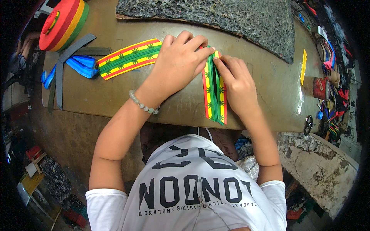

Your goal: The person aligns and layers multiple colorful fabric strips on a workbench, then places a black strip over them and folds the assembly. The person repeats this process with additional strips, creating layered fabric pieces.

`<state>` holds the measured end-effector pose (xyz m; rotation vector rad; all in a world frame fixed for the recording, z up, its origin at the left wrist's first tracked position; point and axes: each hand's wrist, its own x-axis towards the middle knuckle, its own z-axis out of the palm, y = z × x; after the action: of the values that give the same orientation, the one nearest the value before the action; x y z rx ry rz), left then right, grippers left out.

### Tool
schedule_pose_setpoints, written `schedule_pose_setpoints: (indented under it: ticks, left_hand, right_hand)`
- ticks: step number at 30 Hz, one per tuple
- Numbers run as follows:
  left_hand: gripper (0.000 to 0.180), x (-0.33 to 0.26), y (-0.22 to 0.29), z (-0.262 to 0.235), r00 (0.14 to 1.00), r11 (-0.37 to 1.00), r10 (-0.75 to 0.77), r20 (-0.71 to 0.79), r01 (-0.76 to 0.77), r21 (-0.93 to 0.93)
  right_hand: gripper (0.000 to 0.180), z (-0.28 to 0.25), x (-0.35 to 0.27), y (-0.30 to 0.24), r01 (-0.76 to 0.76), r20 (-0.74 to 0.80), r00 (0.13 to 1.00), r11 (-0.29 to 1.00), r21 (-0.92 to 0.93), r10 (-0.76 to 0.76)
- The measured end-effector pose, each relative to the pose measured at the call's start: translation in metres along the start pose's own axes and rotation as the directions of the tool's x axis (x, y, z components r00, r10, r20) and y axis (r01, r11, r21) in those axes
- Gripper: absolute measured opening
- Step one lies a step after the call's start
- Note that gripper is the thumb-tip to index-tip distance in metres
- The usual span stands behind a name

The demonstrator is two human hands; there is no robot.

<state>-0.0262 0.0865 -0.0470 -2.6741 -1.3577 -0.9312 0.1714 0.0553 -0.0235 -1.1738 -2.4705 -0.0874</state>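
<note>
Green band [209, 92] is pinched at one o'clock by curled left hand [181, 56] and right hand [237, 82]; seemingly being aligned, steadiness is needed next.

On the desk [269, 88] we list: at left, a roll [63, 29] behind crossed straps [59, 82]; rightward, left band [129, 57], then right band [208, 90], our hands [179, 57] at its far end; behind the bands, a slab [231, 19]; far right, a strip [303, 67]
</note>
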Motion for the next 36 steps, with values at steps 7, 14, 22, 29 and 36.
schedule_pose_setpoints:
  ticks: [7,14,22,29,36]
  left_hand:
    - [0.025,-0.002,-0.001,0.001,1.0,1.0,0.006,-0.011,-0.006,0.01]
    - [0.033,-0.001,0.006,-0.005,0.999,0.998,-0.03,-0.04,0.028,-0.058]
    - [0.059,-0.012,0.03,-0.009,0.981,0.98,-0.117,0.155,0.14,-0.143]
    - [0.064,-0.013,0.033,-0.004,0.98,0.988,-0.151,0.127,0.154,-0.011]
    - [0.065,-0.013,0.033,-0.005,0.977,0.986,-0.164,0.134,0.168,-0.018]
  right_hand:
    - [0.036,-0.002,0.004,0.0,0.024,0.039,0.999,0.999,-0.039,-0.022]
    - [0.033,-0.017,0.011,0.017,-0.026,0.18,0.984,0.978,0.206,-0.012]
    - [0.034,-0.025,0.005,0.042,-0.114,0.261,0.965,0.873,0.475,-0.015]
    - [0.037,-0.015,-0.01,0.024,0.063,0.116,0.988,0.961,0.269,-0.098]
    - [0.039,-0.012,-0.012,0.018,0.136,0.105,0.984,0.987,0.085,-0.144]
